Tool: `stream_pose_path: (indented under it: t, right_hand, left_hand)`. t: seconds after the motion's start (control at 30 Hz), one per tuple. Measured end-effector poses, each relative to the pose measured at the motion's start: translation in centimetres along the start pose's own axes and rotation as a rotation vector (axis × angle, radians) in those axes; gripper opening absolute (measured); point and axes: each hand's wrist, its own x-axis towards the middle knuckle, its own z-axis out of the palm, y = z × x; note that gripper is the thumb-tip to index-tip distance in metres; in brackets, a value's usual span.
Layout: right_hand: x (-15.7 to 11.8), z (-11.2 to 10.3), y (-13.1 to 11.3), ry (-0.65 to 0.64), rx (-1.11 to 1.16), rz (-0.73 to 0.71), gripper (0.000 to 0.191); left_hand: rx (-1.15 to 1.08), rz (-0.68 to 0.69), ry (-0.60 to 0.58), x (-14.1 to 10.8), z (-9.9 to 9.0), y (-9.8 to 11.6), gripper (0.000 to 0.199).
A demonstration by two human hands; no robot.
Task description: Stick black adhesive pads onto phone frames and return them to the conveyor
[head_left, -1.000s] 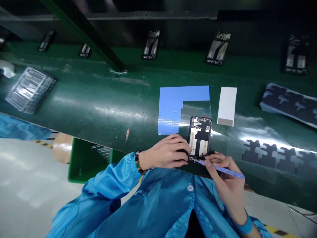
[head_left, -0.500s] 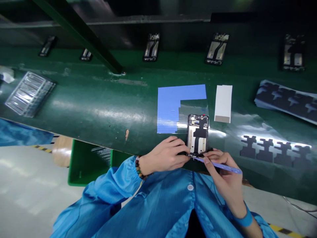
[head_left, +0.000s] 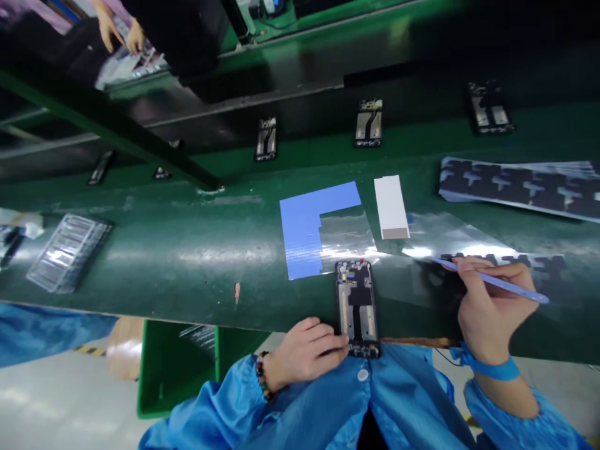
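Note:
An opened phone (head_left: 359, 306) lies at the table's front edge, its circuit board and metal plate bare. My left hand (head_left: 312, 353) grips its lower left edge, fingertips on the frame. Out to the right, my right hand (head_left: 494, 306) is closed round purple tweezers (head_left: 509, 286). Their tip points left, by the first of the black die-cut stickers (head_left: 546, 267) on a clear sheet. My fingers partly cover those stickers. Whether the tip touches one, I cannot tell.
Behind the phone lie a blue sheet (head_left: 300, 234) and a white card (head_left: 391, 203). A stack of sticker sheets (head_left: 520, 187) sits at the right. More opened phones (head_left: 368, 125) line the back. Clear trays (head_left: 65, 250) are at left, below a green post (head_left: 154, 147). Another person's hands (head_left: 119, 31) show beyond.
My right hand has moved from the phone's lower end right to the black stickers, carrying the tweezers. My left hand stays on the phone. The view has shifted, bringing another person's hands in.

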Motion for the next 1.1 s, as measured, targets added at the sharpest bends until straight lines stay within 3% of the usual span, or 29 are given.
stream_pose_path:
  t: [0.1,0.17,0.27,0.33,0.43,0.53,0.63,0.7,0.77,0.87,0.93,1.0,1.1]
  right_hand:
    - [-0.2,0.2,-0.1,-0.021,0.016,0.007,0.041]
    - [-0.1,0.2,-0.2,-0.032,0.014,0.013,0.041]
    - [-0.1,0.1,-0.2,-0.049,0.005,0.04,0.042]
    - [-0.1,0.1,-0.1,-0.059,-0.001,0.062,0.041]
    - [0.0,0.0,0.1,-0.063,0.013,0.074,0.041]
    - [0.0,-0.1,0.4,-0.066,0.026,0.081,0.041]
    - [-0.1,-0.2,0.6,-0.081,0.031,0.098,0.041]
    - [-0.3,-0.3,0.8,-0.087,0.039,0.107,0.04]
    - [-0.3,-0.3,0.9,-0.103,0.044,0.113,0.039]
    - [-0.3,-0.3,0.9,-0.13,0.044,0.109,0.037]
    - [-0.2,-0.2,0.9,-0.133,0.04,0.096,0.037]
    - [-0.1,-0.1,0.9,-0.13,0.029,0.079,0.036]
    - [0.0,-0.1,0.9,-0.124,0.012,0.062,0.037]
  left_hand:
    - [-0.015,0.101,0.116,-0.1,-1.3,-1.3,0.013]
    - [-0.044,0.069,0.208,1.6,-3.2,-3.4,0.023]
    - [-0.096,-0.144,0.479,6.6,-5.7,-8.3,0.038]
    - [-0.08,-0.208,0.527,10.9,-6.2,-12.9,0.029]
    - [-0.067,-0.278,0.503,16.9,-5.0,-21.3,0.007]
    - [-0.081,-0.467,0.244,20.7,-3.3,-28.9,0.016]
    - [-0.032,-0.555,0.127,22.3,-2.3,-33.3,0.02]
    - [0.02,-0.595,0.087,23.0,-1.8,-34.2,0.029]
    - [0.069,-0.619,0.044,24.3,-1.0,-33.8,0.037]
    - [0.103,-0.604,-0.004,28.1,1.5,-31.6,0.038]
    - [0.118,-0.616,-0.017,31.7,3.7,-29.6,0.056]
    - [0.114,-0.721,-0.006,35.4,5.6,-27.7,0.079]
    - [0.015,-0.925,0.067,39.6,6.7,-26.2,0.076]
